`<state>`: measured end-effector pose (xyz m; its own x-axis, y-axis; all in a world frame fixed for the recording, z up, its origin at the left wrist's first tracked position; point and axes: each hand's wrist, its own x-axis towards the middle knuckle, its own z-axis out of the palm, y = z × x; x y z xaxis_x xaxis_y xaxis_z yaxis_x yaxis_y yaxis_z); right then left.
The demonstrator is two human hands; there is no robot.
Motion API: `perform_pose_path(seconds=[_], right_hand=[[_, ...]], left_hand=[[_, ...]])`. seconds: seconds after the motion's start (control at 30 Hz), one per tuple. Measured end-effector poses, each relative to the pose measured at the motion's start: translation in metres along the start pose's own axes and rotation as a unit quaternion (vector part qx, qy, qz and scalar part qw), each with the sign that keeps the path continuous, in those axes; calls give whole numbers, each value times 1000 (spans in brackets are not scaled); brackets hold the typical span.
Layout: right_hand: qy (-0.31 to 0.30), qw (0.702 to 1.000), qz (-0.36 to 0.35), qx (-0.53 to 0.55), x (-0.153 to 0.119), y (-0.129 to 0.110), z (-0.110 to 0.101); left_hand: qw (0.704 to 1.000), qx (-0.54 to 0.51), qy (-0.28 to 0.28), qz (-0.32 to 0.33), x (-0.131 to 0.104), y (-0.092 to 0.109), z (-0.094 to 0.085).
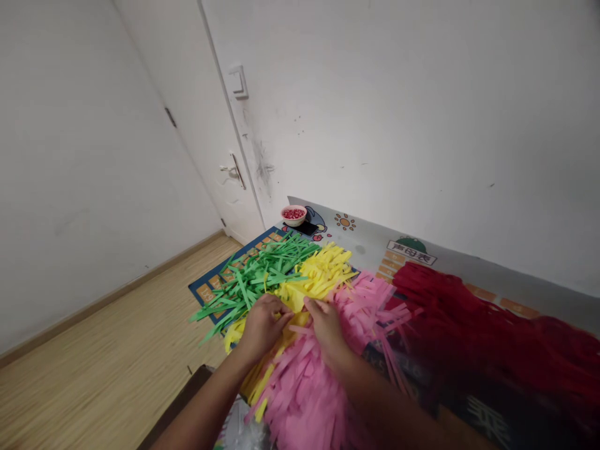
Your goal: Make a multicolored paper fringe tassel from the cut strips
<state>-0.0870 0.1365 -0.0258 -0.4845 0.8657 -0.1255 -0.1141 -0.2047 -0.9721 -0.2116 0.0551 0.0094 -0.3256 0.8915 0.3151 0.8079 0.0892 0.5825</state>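
Note:
My left hand (265,320) is closed, with thumb and fingers pinched at the near edge of a yellow fringed piece (296,294). Opposite it, my right hand (325,320) pinches the same yellow piece, thumb and fingertips together. The yellow material is flat between the hands and cut into thin strips beyond them; whether it is paper or cloth I cannot tell. Pink fringed strips (304,394) lie below and beside my right hand. To the upper left of the hands spreads a pile of green strips (262,269), touching the yellow ones.
Dark red strips (478,325) cover the table's right side. A bowl of small red pieces (294,215) stands at the far corner beside a black phone-like slab (304,227). A printed mat (206,292) covers the table. Clear plastic (244,428) lies at the near edge. A white door (206,125) is behind.

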Motion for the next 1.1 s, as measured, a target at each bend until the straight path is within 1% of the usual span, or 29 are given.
perform_pose_path(seconds=[0.1, 0.23, 0.33, 0.43, 0.53, 0.6, 0.67, 0.7, 0.77, 0.8, 0.83, 0.9, 0.97, 1.03, 1.1], right_hand=[[-11, 1000, -9, -12, -1, 0, -1], [-27, 999, -16, -39, -3, -4, -1], [-30, 997, -24, -73, -3, -5, -3], [-26, 991, -42, -126, 0, -3, -6], [-14, 976, -69, -207, 1, -2, -11], [5, 957, -98, -274, -2, -3, -15], [3, 920, -160, -357, -8, -7, -15], [-13, 896, -199, -397, -12, -8, -14], [-61, 842, -263, -468, -19, -11, -9], [-80, 818, -280, -496, -21, -12, -6], [-89, 801, -286, -518, -23, -12, -3], [-91, 775, -283, -557, -25, -12, 1], [-96, 758, -275, -584, -25, -12, 1], [-106, 749, -267, -597, -26, -12, 1], [-113, 748, -259, -600, -27, -11, 1]], left_hand=[[998, -44, 7, -40, 3, 0, 2], [989, -120, -22, -80, 7, -1, 2], [982, -158, -36, -101, 11, -5, 3], [982, -153, -26, -106, 15, -9, 2], [991, -95, 11, -96, 17, -12, -2], [995, -32, 45, -84, 16, -11, -4], [995, 34, 69, -68, 15, -8, -4], [994, 63, 71, -58, 14, -6, -3], [991, 110, 60, -38, 14, -1, 0], [990, 131, 51, -30, 14, 1, 1], [988, 150, 42, -23, 16, 3, 2], [982, 186, 30, -15, 21, 7, 1], [975, 219, 34, -17, 32, 13, -6], [967, 248, 58, -27, 52, 23, -20], [955, 276, 95, -42, 81, 42, -37]])
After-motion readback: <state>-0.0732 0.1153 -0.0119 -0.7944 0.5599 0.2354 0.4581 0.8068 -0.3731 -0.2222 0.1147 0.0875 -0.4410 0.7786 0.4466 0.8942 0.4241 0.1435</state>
